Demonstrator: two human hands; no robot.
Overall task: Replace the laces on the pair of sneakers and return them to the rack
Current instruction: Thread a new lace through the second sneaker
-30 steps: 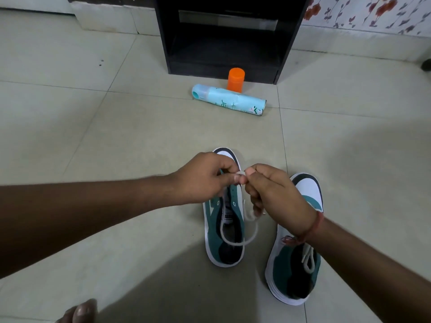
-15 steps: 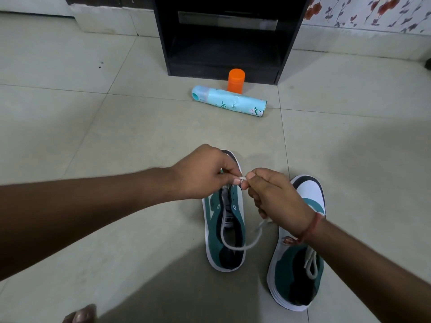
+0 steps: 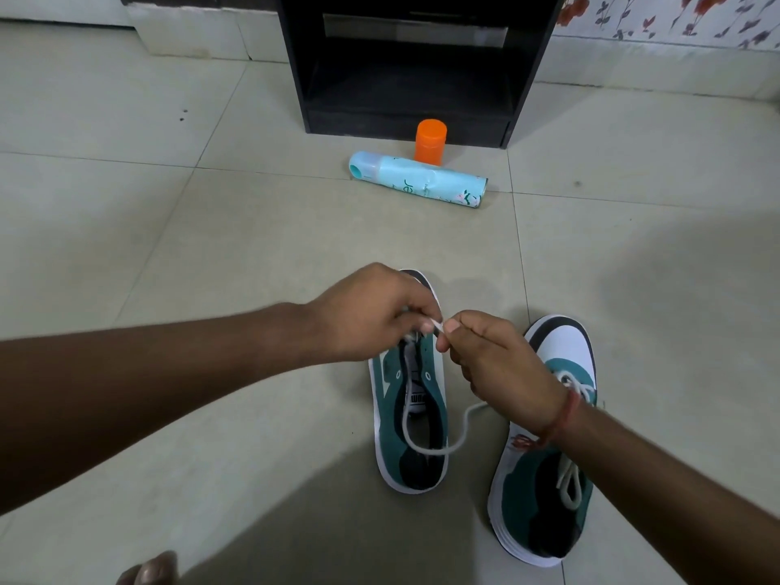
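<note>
Over the left sneaker (image 3: 409, 415) on the floor, left hand (image 3: 371, 314) and right hand (image 3: 498, 356) have stayed pinching the lace (image 3: 439, 327) tip, slack loop shifting: threading continues.

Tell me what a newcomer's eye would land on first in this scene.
First, the two hands meeting mid-frame: the left hand and right hand both pinch a white shoelace over the left green-and-white sneaker on the tiled floor. Its mate, the right green-and-white sneaker, lies beside it, already laced. Further back, a bright orange cap stands behind a pale blue spray can lying on its side, before a black rack.
</note>
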